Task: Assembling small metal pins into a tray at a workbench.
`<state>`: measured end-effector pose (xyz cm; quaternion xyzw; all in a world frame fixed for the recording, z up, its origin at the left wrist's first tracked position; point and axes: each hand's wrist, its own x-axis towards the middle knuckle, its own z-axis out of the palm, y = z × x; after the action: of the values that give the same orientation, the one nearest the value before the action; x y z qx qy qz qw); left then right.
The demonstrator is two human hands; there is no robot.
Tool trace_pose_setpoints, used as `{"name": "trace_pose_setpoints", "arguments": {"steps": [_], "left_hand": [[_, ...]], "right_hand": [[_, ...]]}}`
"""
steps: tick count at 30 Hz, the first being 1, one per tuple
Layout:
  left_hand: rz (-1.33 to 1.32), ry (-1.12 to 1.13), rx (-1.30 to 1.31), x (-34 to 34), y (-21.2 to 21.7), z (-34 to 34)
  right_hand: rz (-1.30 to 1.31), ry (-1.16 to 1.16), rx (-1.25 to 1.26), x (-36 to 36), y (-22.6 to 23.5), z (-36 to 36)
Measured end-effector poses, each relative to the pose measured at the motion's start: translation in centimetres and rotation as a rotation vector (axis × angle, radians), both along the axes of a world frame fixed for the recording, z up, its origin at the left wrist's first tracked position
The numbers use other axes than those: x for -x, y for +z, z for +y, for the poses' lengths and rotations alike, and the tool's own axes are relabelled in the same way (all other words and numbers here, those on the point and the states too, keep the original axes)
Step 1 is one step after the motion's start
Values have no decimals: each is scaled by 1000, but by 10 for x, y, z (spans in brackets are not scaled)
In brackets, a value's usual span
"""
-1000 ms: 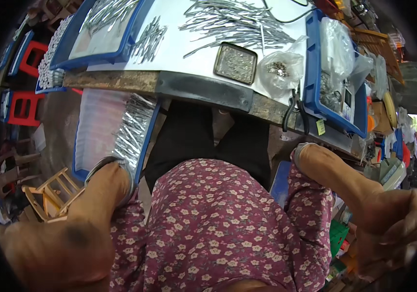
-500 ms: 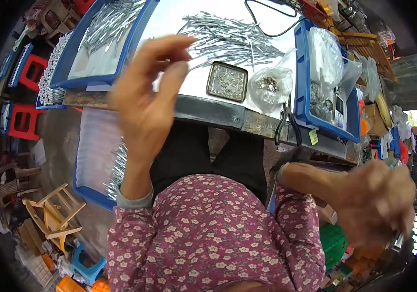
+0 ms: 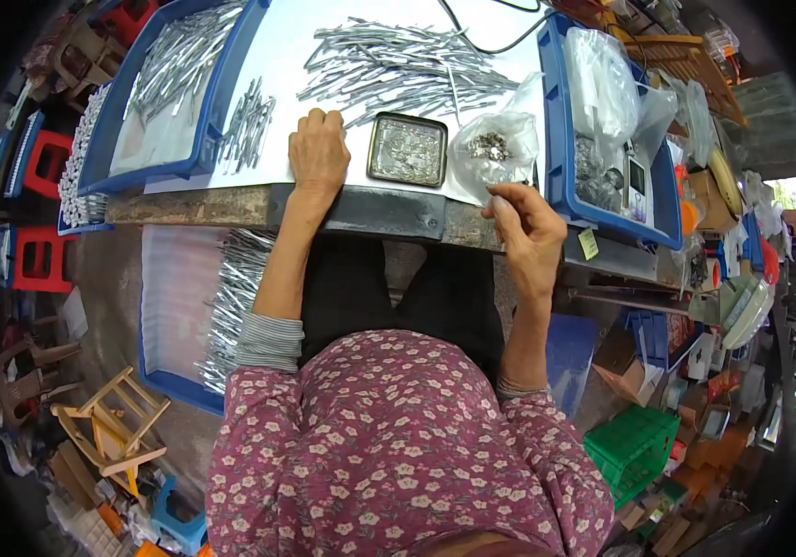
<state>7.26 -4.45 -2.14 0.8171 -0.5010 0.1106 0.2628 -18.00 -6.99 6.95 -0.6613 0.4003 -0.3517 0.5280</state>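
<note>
From the head camera I look down past a maroon floral shirt (image 3: 407,427) to two bare hands at a white-topped desk (image 3: 277,65). The left hand (image 3: 318,156) rests near the front edge, back upward and fingers curled under; I cannot tell whether anything is beneath them. The right hand (image 3: 528,232) is raised at the edge, half closed, with thumb and forefinger bent toward each other; I cannot make out anything between them.

Between the hands I see a small square metal tin (image 3: 404,181) with tiny shiny pieces in it. Just right of it, behind the right hand, sits a clear plastic bag (image 3: 520,139) holding small metal bits (image 3: 488,147). Behind the tin and the left hand, a wide, loose heap of thin silvery strips (image 3: 398,70) lies mostly sideways. A smaller bunch of strips (image 3: 247,130) lies to the left of the left hand, beside a blue tray (image 3: 208,148) with more strips in it.

On my right, another blue tray (image 3: 557,121) holds clear plastic bags (image 3: 598,93). A black cord (image 3: 495,50) curves across the far side. Below the desk, at left, a third blue tray (image 3: 175,385) holds more silvery strips (image 3: 240,297).
</note>
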Motion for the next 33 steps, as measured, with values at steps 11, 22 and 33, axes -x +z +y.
{"name": "trace_pose_setpoints", "arguments": {"steps": [11,22,33], "left_hand": [[-182,29,-10,3,-4,-1],[586,-25,267,5,15,10],[594,-40,342,6,18,12]], "right_hand": [[132,86,108,-22,-32,-5],[463,231,769,-83,-40,-28],[639,180,797,-96,-63,-34]]}}
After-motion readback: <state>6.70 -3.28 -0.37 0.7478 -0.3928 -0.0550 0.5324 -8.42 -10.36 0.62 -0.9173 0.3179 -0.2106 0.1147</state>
